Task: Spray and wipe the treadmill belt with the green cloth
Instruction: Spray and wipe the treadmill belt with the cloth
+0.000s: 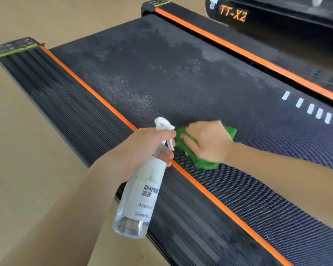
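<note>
Pressing flat, fingers spread, right hand (208, 142) on crumpled green cloth (198, 150) beside the belt's (181, 83) near orange edge strip (96, 93), dusty grey belt stretching open beyond; gripping spray bottle (142, 189), left hand (140, 148).

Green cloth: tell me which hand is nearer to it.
Right. The right hand presses flat on the green cloth; the left hand grips the spray bottle just beside it, over the orange strip.
</note>
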